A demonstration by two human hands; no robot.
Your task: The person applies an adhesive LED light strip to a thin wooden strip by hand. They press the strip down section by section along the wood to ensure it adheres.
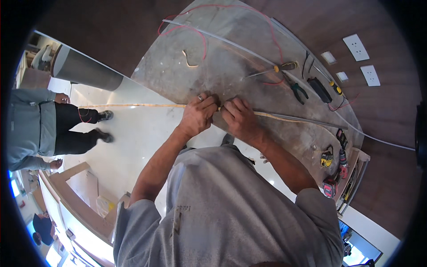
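A long, thin tan-orange strip [147,105], which looks like an LED strip, runs across in front of me. My left hand [197,113] pinches it near the front edge of the grey tabletop [164,71]. Close beside it, my right hand [240,118] is also closed on the strip, fingertips bent down. To the right, the strip continues beside a slim grey metal channel [307,120]. Thin red wires hang from the strip's left end. What lies right between my fingertips is hidden.
Pliers [297,91], a screwdriver [275,69], a black power adapter [319,90], another channel [222,42] and red wire [204,44] lie on the tabletop. A tape measure [327,158] and cordless drill [342,164] sit right. A person [33,120] stands left.
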